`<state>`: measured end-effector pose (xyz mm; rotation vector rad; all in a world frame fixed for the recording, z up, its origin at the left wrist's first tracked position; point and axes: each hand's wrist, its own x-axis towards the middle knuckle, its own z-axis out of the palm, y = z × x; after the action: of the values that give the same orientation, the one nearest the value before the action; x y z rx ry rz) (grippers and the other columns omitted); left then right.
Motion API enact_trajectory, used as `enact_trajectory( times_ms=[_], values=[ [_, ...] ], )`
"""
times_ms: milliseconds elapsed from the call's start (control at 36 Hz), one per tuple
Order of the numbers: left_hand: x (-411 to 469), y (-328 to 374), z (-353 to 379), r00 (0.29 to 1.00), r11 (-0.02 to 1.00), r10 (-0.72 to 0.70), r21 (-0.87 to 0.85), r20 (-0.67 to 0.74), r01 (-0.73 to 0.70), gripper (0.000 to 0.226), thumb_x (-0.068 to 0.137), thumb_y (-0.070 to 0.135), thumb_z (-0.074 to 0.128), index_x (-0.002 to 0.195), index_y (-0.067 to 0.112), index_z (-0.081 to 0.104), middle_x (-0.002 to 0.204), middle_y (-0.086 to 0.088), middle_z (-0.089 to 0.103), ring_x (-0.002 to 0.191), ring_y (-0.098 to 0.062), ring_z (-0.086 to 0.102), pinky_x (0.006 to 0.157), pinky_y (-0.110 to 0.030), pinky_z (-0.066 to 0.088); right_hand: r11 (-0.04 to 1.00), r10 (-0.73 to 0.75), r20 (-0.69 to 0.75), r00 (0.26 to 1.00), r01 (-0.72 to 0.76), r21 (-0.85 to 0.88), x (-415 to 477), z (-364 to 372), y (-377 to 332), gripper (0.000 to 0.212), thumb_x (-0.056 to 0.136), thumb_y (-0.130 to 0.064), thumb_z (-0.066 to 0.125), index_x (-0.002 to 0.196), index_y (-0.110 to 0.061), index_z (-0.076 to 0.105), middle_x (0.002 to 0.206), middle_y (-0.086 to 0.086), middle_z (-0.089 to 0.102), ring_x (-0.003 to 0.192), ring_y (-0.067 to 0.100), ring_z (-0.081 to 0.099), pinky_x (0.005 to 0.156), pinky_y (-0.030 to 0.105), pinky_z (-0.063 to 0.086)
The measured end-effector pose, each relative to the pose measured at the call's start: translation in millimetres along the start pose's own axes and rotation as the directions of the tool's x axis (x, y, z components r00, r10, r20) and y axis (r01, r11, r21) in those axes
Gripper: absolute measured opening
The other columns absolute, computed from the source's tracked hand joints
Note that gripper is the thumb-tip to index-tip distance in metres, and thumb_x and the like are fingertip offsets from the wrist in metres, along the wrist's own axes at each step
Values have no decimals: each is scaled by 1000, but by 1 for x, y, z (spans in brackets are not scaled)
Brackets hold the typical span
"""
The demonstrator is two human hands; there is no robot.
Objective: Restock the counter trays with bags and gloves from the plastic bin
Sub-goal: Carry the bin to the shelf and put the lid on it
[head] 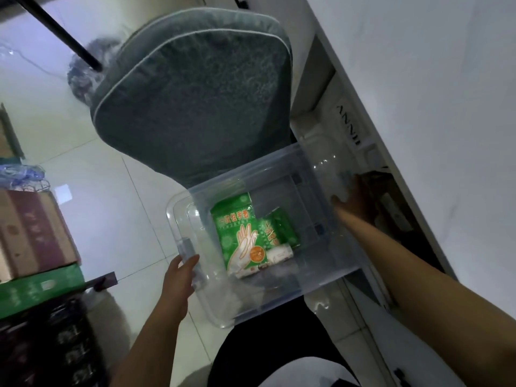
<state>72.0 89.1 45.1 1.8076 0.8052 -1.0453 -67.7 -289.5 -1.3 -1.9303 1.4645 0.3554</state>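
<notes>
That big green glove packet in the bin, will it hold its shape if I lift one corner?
Probably floppy: the green glove packet in the plastic bin looks like a thin plastic pouch, so it may sag. Likely light, being flat. Its film looks glossy and could slip from a loose pinch.

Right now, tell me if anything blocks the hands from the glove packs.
Nothing visible does: the clear plastic bin shows no lid and the green glove packs lie uncovered inside. The left hand grips its rim; the right hand touches its side.
</notes>
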Motion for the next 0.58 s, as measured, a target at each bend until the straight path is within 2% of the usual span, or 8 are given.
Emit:
enact_trajectory(
  times_ms=[111,167,250,333,389,472,528,583],
  values=[
    [-3,5,-5,999,1000,-21,-22,36,22,22,96,23,58,117,18,61,104,-7,64,90,-24,63,65,-34,53,989,86,53,995,-92,117,9,-6,-2,86,78,-45,58,153,-28,19,156,7,34,139,34,34,110,54,33],
    [-3,5,-10,997,999,-35,-26,63,36,12,96,24,58,106,21,62,98,-5,61,84,-22,62,63,-33,52,978,116,103,988,-131,160,10,-11,-6,88,75,-46,57,153,-31,18,156,5,33,139,33,35,109,53,34],
    [-2,6,-17,993,999,-41,-18,109,44,13,94,25,59,105,19,63,96,-6,61,85,-23,64,58,-33,55,972,145,113,983,-162,169,4,-17,-14,84,77,-47,58,151,-33,21,153,5,36,136,32,39,108,49,38],
    [-1,5,-24,991,999,-35,-6,129,36,15,91,26,61,105,20,63,99,-6,60,86,-23,63,59,-34,56,965,179,72,981,-189,179,-6,-21,-16,73,83,-39,61,148,-23,33,150,10,40,133,33,43,108,46,39],
    [-2,2,-30,991,1000,-27,11,129,26,19,90,27,61,108,20,63,104,-6,59,86,-22,63,62,-34,55,953,165,90,982,-182,244,-19,-24,-14,67,86,-34,62,146,-15,39,146,11,45,130,33,47,106,45,41],
    [-5,0,-41,991,999,-20,28,133,16,29,89,28,61,117,19,61,107,-6,61,87,-23,63,64,-35,55,926,191,110,975,-217,310,-50,-29,-8,68,86,-40,63,144,-11,43,145,12,48,127,32,50,102,37,45],
    [-7,0,-52,991,999,-24,50,133,18,31,88,31,62,117,20,60,104,-6,62,87,-24,62,70,-37,55,912,248,130,960,-277,304,-79,-32,2,66,84,-44,64,136,-6,51,133,16,56,114,34,58,92,36,50],
    [-9,0,-67,989,997,-19,81,145,7,33,89,34,61,119,20,58,106,-7,61,92,-24,59,73,-37,53,873,256,133,957,-288,393,-112,-27,20,58,80,-40,68,126,-5,59,120,15,64,100,33,65,88,41,56]
  ],
)
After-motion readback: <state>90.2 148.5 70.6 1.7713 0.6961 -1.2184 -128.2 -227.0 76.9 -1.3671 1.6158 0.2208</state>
